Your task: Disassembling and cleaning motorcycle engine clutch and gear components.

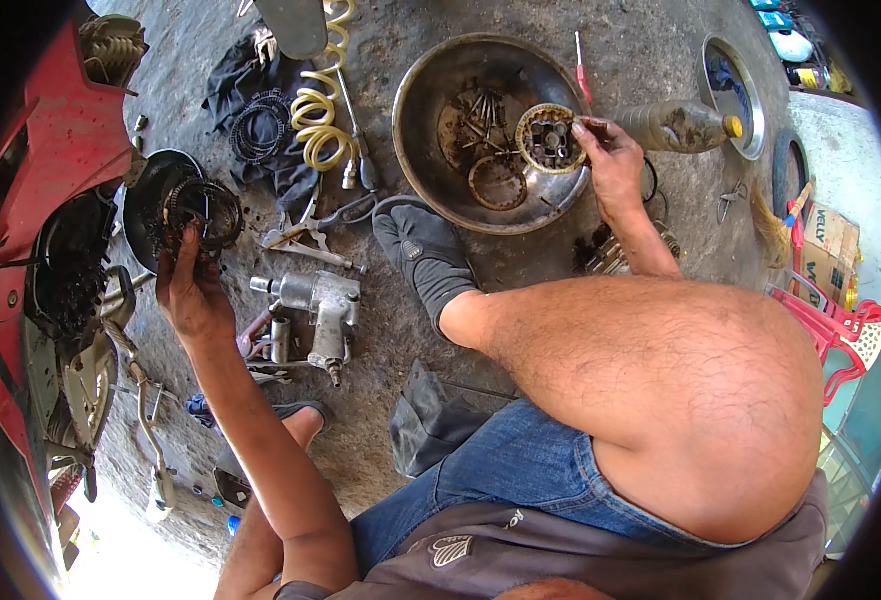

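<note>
Overhead view, largest first: stained grey floor [186,50], w/ red motorbike bodywork [31,170] at far L; prob. grit risk for greasy parts if set down bare. Next, wide metal basin [421,130], upper centre, dark residue inside; could tip if leaned on at the rim. To its R, plastic bottle [661,128] w/ yellow cap, apparently on its side; could roll if bumped. Just below basin rim, dark shoe [421,240]; could knock basin & jumble contents if shifted. Lower L of that, silver impact wrench [331,310] among hand tools; poss. trip or snag hazard. L hand [196,295] raised, fingertips pinching dark toothed rings [216,215] over a dark round dish [141,220]; number of rings unclear. Could fan out or drop one, mixing up the order, b/c of oil & one-handed hold. R hand [616,170] w/ thumb & fingers closed on edge of round metal part [549,140], at R side of basin; resting or lifted, can't tell. Could slip & chip, cause: slick edge, narrow grip. Smallest: loose bolts [484,112] in basin, near a flat ring [498,183]; easily lost or mismatched if spilled.
</note>
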The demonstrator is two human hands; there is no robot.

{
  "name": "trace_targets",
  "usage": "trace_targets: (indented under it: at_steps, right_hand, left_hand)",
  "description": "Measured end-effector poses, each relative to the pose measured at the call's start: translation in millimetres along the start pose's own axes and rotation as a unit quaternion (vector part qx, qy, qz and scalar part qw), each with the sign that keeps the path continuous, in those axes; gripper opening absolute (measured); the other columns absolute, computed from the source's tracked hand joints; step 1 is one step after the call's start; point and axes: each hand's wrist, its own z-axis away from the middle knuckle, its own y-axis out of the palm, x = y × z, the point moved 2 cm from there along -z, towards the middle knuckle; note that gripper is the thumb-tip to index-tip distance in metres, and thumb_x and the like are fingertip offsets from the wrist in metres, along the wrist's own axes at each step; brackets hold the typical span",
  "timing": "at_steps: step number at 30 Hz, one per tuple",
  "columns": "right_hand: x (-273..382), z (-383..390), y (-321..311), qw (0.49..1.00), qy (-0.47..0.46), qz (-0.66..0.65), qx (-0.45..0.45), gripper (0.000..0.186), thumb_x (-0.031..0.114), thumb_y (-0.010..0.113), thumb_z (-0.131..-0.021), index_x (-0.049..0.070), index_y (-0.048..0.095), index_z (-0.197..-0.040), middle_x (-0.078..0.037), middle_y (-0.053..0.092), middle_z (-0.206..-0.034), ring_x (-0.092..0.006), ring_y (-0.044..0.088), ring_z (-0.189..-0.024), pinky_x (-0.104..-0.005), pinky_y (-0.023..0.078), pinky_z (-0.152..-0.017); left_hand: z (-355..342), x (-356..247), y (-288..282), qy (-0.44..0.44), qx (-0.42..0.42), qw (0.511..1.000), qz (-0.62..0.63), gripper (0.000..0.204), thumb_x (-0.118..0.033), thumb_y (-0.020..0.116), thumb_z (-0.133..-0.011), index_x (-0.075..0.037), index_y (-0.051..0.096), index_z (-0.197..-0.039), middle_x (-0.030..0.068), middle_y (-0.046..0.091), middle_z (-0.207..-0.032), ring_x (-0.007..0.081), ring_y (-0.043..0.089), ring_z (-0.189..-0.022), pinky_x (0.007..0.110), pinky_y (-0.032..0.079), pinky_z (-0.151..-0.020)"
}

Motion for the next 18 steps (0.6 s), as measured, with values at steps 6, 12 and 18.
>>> trace_targets:
  at_steps: [6, 12, 18]
  right_hand:
    - [29.1, 4.5, 2.8, 0.978, 0.06, -0.199, 0.024, 0.025, 0.011, 0.072, -0.096, -0.005, 0.068, -0.115, -0.007, 0.071, -0.107, -0.0133, 0.065, -0.095, -0.0273, 0.052, -0.088]
    - [49.7, 7.8, 9.0, 0.969, 0.058, -0.239, 0.031, 0.019, 0.009, 0.072, -0.096, -0.003, 0.071, -0.112, -0.004, 0.071, -0.104, -0.0107, 0.064, -0.093, -0.0248, 0.051, -0.086]
    - [57.4, 9.0, 13.0, 0.974, 0.047, -0.219, 0.036, 0.021, 0.008, 0.072, -0.096, -0.004, 0.07, -0.113, -0.005, 0.071, -0.105, -0.0105, 0.064, -0.094, -0.025, 0.051, -0.086]
  left_hand:
    - [-2.6, 1.1, -1.2, 0.017, 0.031, 0.999, 0.029, 0.036, -0.002, 0.072, -0.092, -0.001, 0.062, -0.126, 0.0069, 0.07, -0.119, 0.0155, 0.065, -0.106, 0.028, 0.051, -0.088]
    - [-2.5, 2.7, -4.0, 0.005, 0.018, 0.999, 0.03, 0.036, -0.001, 0.071, -0.092, -0.001, 0.062, -0.127, 0.0074, 0.07, -0.119, 0.0167, 0.066, -0.106, 0.029, 0.052, -0.09]
    - [-1.9, 3.5, -6.3, -0.003, 0.012, 1.0, 0.014, 0.036, -0.003, 0.073, -0.091, -0.002, 0.063, -0.127, 0.0057, 0.07, -0.118, 0.0136, 0.066, -0.103, 0.026, 0.05, -0.083]
